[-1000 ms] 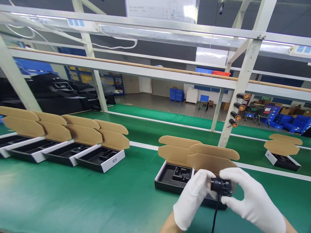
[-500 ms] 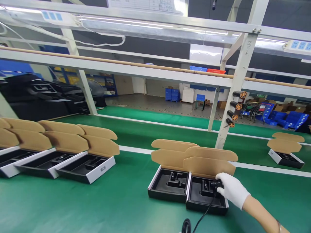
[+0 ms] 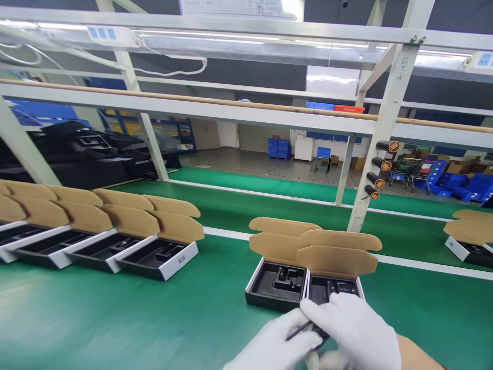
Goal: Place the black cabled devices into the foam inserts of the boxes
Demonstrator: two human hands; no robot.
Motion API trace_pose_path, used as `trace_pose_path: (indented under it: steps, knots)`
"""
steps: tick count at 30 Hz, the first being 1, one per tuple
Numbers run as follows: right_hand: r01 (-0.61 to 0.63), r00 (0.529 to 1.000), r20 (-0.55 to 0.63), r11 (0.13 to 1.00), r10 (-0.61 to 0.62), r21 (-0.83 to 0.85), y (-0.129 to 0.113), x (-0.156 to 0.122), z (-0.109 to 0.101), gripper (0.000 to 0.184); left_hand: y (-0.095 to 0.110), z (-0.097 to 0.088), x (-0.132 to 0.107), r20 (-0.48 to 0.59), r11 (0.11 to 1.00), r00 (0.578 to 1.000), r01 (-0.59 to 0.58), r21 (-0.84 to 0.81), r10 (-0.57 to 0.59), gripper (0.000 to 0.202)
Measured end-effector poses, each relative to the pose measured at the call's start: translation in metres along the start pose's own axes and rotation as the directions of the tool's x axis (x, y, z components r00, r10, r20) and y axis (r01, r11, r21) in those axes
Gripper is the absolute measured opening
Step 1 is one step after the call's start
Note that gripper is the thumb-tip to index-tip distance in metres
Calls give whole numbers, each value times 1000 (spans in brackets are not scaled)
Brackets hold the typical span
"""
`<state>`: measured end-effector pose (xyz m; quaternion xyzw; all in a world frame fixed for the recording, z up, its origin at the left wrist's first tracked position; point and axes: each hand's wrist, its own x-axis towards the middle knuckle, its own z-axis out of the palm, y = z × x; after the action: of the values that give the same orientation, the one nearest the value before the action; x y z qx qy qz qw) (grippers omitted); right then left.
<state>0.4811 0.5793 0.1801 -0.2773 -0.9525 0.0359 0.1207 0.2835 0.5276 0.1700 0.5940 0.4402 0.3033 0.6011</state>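
Observation:
My gloved left hand (image 3: pixel 275 341) and gloved right hand (image 3: pixel 352 326) meet in front of two open boxes at the lower right. A thin black cable (image 3: pixel 299 330) is pinched in the left fingers. My right hand is closed around a small black corded device (image 3: pixel 320 336), mostly hidden by the gloves. Just behind the hands stands the right open box (image 3: pixel 364 294), its black tray partly covered by my right hand. Beside it on the left is another open box (image 3: pixel 269 304) with a moulded black tray and raised brown flaps.
A row of similar open boxes (image 3: pixel 179 262) stands at the left of the green bench (image 3: pixel 154 318). Another open box (image 3: pixel 456 250) is at the far right. A white upright post (image 3: pixel 379 133) carries several black cylinders (image 3: pixel 381 164) behind the boxes.
My right hand has drawn back from the right box toward me with the black corded device. My left hand has come into view and taken hold of the cable. The view has shifted left.

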Motion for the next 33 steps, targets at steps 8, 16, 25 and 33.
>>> trace_pose_path:
  steps: [8,16,25,33]
  knots:
    - [-312,913,2,694,408,649,38,-13,-30,26,38,-20,55,-69,809,936,-258,527,344,28]
    - [-289,869,-326,917,372,276,67,-19,-3,52,25,3,111,317,978,947,-117,175,56,56]
    - [-525,820,158,833,550,-177,92,-28,23,25,2,-18,133,252,839,967,-105,534,-40,50]
    - [-356,749,385,818,539,-453,85,0,42,39,-48,-1,130,234,354,957,-281,892,171,41]
